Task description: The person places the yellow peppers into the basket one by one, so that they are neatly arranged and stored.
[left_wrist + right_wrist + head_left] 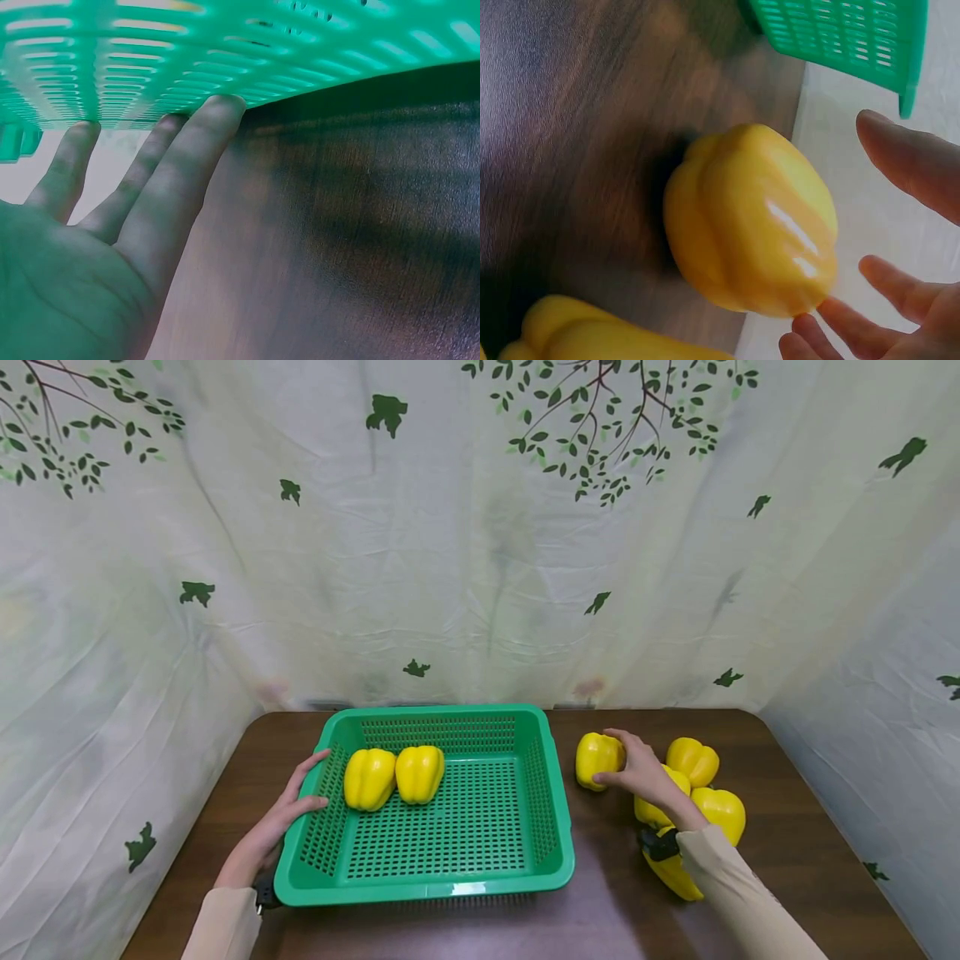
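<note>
A green plastic basket [465, 888] with slotted walls holds two yellow bell peppers, one on the left [369, 779] and one beside it [420, 774]. My left hand [281, 818] holds the basket's left rim, thumb and index finger over the top. The left wrist view shows its other fingers [161, 202] against the outer wall, below the rim. To the right of the basket, another yellow bell pepper [750, 221] sits on the table. My right hand [647, 774] spreads round it, thumb apart from it and some fingertips right at its side.
Several more yellow bell peppers [722, 814] lie bunched at the right, partly hidden under my right forearm. The brown wooden table [780, 860] ends at a hanging pale cloth [465, 568] printed with leaves, which also runs along both sides.
</note>
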`<state>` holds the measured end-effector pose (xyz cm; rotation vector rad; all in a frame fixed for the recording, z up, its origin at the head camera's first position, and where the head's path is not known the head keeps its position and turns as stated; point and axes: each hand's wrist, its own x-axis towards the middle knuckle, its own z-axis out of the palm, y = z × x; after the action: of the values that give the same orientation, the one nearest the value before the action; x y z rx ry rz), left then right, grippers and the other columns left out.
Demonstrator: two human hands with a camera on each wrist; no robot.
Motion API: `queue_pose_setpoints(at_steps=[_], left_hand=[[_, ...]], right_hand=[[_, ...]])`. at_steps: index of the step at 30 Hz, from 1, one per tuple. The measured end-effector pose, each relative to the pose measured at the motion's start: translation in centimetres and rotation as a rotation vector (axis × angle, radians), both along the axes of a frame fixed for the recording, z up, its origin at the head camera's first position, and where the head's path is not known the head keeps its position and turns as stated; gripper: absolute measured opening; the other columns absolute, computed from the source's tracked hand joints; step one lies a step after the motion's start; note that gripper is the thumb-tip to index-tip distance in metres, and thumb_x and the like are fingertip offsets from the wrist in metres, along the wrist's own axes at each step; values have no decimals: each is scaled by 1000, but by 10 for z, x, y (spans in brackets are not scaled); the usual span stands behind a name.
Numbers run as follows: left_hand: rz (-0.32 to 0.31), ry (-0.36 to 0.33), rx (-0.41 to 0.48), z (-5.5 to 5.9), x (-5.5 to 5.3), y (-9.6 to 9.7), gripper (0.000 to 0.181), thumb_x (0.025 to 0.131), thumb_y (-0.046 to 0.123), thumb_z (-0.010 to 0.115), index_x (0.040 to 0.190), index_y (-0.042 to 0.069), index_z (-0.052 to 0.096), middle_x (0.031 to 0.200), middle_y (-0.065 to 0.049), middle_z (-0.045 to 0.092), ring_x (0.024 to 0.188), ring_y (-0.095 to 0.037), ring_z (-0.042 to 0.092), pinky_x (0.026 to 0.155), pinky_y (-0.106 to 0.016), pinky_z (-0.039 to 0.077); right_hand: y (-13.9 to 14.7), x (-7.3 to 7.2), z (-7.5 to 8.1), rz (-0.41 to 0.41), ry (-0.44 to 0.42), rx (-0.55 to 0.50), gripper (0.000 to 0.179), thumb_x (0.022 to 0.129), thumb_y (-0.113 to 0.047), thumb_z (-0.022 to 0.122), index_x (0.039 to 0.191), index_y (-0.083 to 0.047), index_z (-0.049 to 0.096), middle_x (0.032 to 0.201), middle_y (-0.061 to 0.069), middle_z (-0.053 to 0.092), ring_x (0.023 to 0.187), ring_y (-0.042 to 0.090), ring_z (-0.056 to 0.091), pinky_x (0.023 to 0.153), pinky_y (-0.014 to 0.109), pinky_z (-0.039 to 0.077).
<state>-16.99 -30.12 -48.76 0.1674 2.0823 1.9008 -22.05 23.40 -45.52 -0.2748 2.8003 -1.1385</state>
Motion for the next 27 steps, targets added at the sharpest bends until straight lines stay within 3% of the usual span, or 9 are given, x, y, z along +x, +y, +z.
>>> queue_pose_setpoints(at_steps=[8,16,27], left_hand=[[5,-7,-3,0,1,0,68,98,12,45,151,34,9,152,-21,0,116,-44,41,84,-54,49],[-1,-8,17,0,0,0,67,98,12,45,151,34,9,151,-21,1,116,-44,42,85,-54,49],[-2,-3,3,0,0,0,68,98,12,45,151,34,9,151,-21,0,115,-44,42,85,-54,49]], right_hand=[[-11,-4,-15,15,35,9,77,79,-16,78,141,4,36,144,28,28,122,48,30,95,61,34],[-14,-3,-22,43,53,-50,78,77,-6,77,142,2,35,146,27,22,127,47,32,99,62,32],[-15,-5,-33,22,110,-48,78,75,0,78,140,1,35,146,28,24,128,49,29,101,65,27]])
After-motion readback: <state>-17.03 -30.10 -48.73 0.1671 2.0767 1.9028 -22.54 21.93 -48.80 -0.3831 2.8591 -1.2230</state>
